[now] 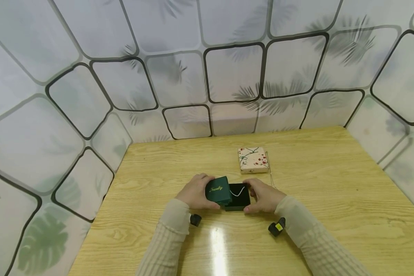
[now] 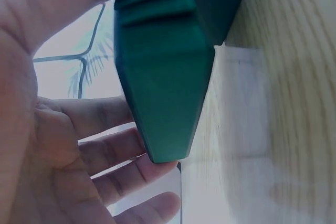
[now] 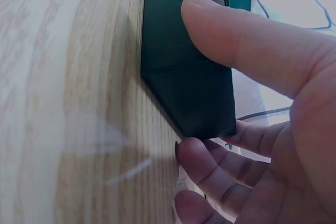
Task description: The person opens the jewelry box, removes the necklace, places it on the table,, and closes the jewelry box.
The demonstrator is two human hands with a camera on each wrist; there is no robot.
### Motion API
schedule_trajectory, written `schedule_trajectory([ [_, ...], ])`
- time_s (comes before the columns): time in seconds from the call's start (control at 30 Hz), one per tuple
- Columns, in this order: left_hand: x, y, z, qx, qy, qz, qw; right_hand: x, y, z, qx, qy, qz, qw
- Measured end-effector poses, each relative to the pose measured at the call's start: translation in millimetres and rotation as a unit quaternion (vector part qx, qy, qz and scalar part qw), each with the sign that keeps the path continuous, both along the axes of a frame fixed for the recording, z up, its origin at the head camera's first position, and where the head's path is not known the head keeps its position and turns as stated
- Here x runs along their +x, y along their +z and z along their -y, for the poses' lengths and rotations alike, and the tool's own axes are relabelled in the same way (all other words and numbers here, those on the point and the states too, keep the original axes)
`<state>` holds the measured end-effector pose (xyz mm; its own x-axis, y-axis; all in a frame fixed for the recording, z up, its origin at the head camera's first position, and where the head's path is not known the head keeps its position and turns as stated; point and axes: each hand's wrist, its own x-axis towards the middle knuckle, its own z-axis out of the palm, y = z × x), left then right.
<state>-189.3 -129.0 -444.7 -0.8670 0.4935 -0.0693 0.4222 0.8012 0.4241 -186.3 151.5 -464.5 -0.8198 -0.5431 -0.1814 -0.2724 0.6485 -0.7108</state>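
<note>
My left hand [image 1: 196,193] grips a dark green lid [image 1: 218,190] with gold lettering, thumb on its near side and fingers round the far side. The lid is tilted and overlaps the left part of the open jewelry box [image 1: 238,206]. That box base sits on the table, black inside, with a thin silver chain [image 1: 239,191] lying in it. My right hand [image 1: 263,195] holds the base at its right side, thumb at the near corner and fingers at the far one. In the right wrist view the thumb presses the base's green wall [image 3: 173,35].
A cream box [image 1: 253,160] with red blossoms and dark branches lies behind the green one. Beside its right edge a thin chain [image 1: 270,174] trails over the wooden table [image 1: 324,184]. Patterned fabric walls [image 1: 179,84] stand around the table's back and sides.
</note>
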Motion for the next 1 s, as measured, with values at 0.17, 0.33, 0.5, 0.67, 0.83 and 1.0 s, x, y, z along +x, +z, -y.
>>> schedule_trajectory([
  [0.17,-0.5,0.7,7.1,0.003,0.011,0.002,0.9999,-0.5,-1.0,0,0.004,0.004,-0.003,1.0],
  [0.33,-1.5,-1.3,18.0,0.005,0.024,0.001,0.9997,-0.6,-2.0,-1,0.008,0.004,-0.005,0.9999],
  [0.5,-3.2,-3.5,30.6,-0.003,0.044,0.002,0.999,-0.8,-1.5,-1,0.004,0.003,-0.005,1.0],
  [0.67,-4.7,-3.8,38.3,-0.003,0.067,0.018,0.9976,-0.5,-0.7,-1,0.002,0.005,-0.007,1.0],
  [0.83,-5.5,-2.9,41.7,0.005,0.071,0.022,0.9972,-0.9,-0.9,-1,0.002,0.005,-0.006,1.0],
  [1.0,-5.4,-2.7,44.0,0.005,0.075,0.019,0.997,-1.3,-1.8,-1,0.008,0.007,-0.01,0.9999],
])
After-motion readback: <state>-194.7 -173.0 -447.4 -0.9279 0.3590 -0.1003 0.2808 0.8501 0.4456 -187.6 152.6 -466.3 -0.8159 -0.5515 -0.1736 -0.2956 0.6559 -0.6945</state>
